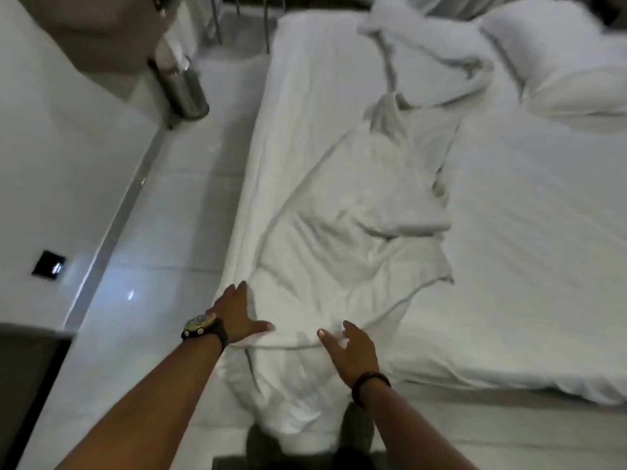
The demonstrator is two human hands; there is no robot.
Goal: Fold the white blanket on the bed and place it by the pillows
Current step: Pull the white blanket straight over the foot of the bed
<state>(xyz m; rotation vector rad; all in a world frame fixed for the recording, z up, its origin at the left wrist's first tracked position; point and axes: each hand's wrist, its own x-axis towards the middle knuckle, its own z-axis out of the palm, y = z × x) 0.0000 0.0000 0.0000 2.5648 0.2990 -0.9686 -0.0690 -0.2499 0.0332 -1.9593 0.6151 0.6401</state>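
Observation:
The white blanket (356, 212) lies crumpled in a long strip down the left part of the bed (529, 252), and its near end hangs over the bed's corner toward the floor. My left hand (237, 315), with a watch on the wrist, rests flat on the blanket's near left edge, fingers straight and thumb spread. My right hand (349, 351), with a dark wristband, lies on the blanket's near hem with its fingers spread, and cloth bunches under the fingertips. The pillows (559, 62) lie at the far right of the bed.
A metal bin (181, 86) stands on the pale tiled floor (146, 266) to the left of the bed, near a white wall. A dark piece of furniture (27, 385) sits at the lower left. Chair legs (264, 25) show beyond the bed's far left corner.

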